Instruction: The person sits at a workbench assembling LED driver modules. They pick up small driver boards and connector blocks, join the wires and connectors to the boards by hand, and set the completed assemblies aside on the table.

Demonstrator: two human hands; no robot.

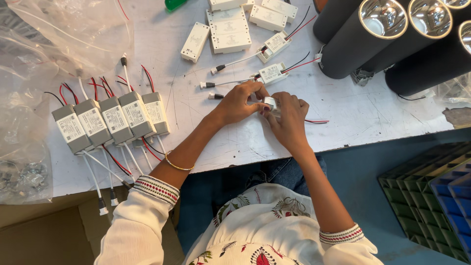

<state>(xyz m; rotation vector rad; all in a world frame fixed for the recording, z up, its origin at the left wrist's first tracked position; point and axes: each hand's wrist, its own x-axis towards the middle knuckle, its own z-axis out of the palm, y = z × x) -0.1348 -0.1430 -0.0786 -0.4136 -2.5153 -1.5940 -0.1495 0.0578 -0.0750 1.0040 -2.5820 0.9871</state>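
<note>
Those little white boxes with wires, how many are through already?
Five grey-cased units lie in a row at the left, seemingly done. The left hand and right hand hold one small white box. Two wired boxes and several bare ones wait behind.

Between the fingers: small white box [270, 102] mostly covered by both hands, its shape unclear.
Beyond the fingers: black cylinder lamps [353, 46] cut off by the top edge.
Left of the fingers: plastic bag [29, 73] contents blurred.

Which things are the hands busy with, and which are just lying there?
In hand:
- left hand
- right hand
- small white box with red and black wires, held by both

Lying about:
- row of grey boxes
- white boxes
- black lamp tubes
- plastic bags
- green bottle
</note>
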